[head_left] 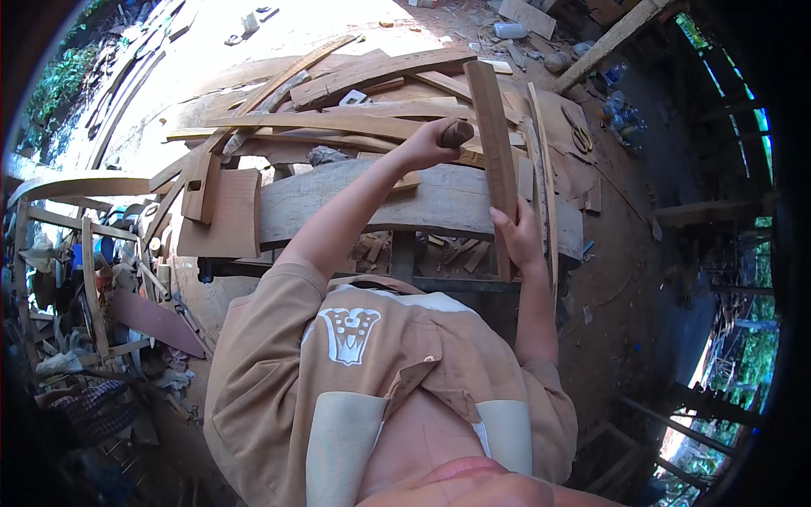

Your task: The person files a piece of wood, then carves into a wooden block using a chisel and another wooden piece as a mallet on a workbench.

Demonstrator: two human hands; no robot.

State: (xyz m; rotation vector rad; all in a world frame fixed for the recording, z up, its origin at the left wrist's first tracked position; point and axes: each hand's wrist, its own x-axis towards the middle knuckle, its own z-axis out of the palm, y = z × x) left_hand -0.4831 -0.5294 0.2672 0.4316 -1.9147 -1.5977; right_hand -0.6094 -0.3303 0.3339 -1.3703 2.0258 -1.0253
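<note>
My left hand (429, 145) reaches across the bench, closed round a wooden handle (457, 133) with a dark rounded end. The rest of that tool is hidden, so I cannot tell its kind. My right hand (521, 234) grips the near part of a long brown wooden plank (492, 127), thumb on its face. The plank points away from me, just right of my left hand. Under it lies a thick, greyish curved wooden slab (338, 198) on the bench.
Loose boards (380, 76) are piled beyond the slab. A wooden block with a slot (201, 188) stands at the left. Scissor-like tool with yellowish handles (581, 139) lies at right. A cluttered wooden rack (89, 270) is on the left; plastic bottles (621, 110) are far right.
</note>
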